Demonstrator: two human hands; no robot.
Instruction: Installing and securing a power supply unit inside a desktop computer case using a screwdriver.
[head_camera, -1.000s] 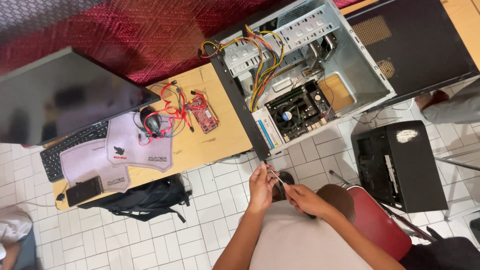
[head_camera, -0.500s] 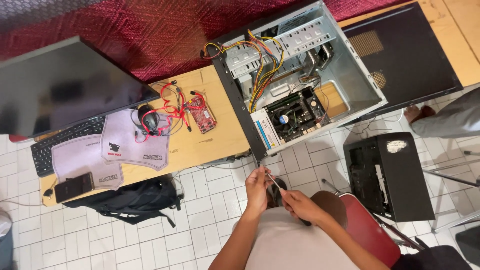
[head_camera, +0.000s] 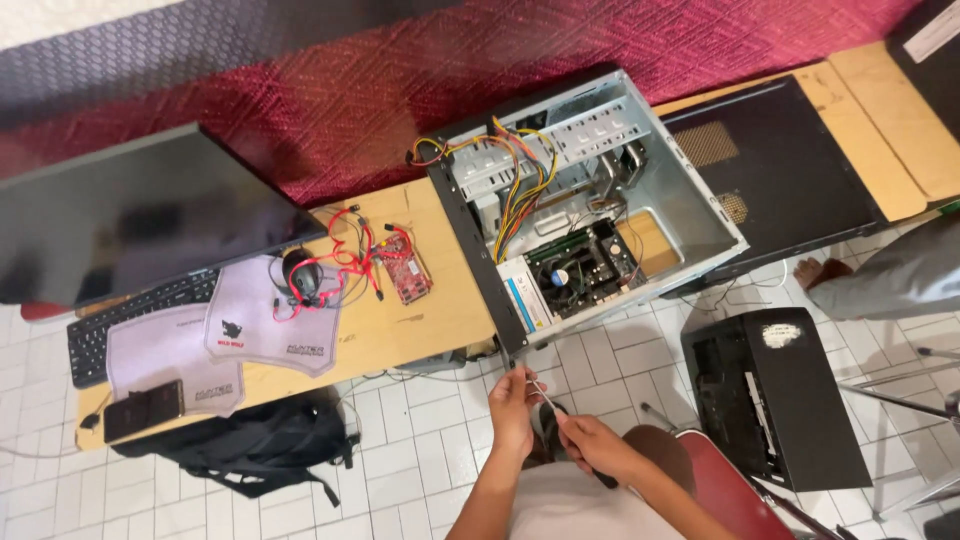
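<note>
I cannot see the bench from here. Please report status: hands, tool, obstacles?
Left hand and right hand both grip a thin screwdriver over the tiled floor. Open computer case lies on the desk ahead, untouched. Nothing between hands and case.

White tiled floor (head_camera: 420, 470), wooden table (head_camera: 440, 310)

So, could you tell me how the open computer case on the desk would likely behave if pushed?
The open computer case looks like sheet metal, so probably stiff and fairly heavy. It lies flat on its side, so it is unlikely to tip. Its loose coloured cables would probably flop and snag.
</note>
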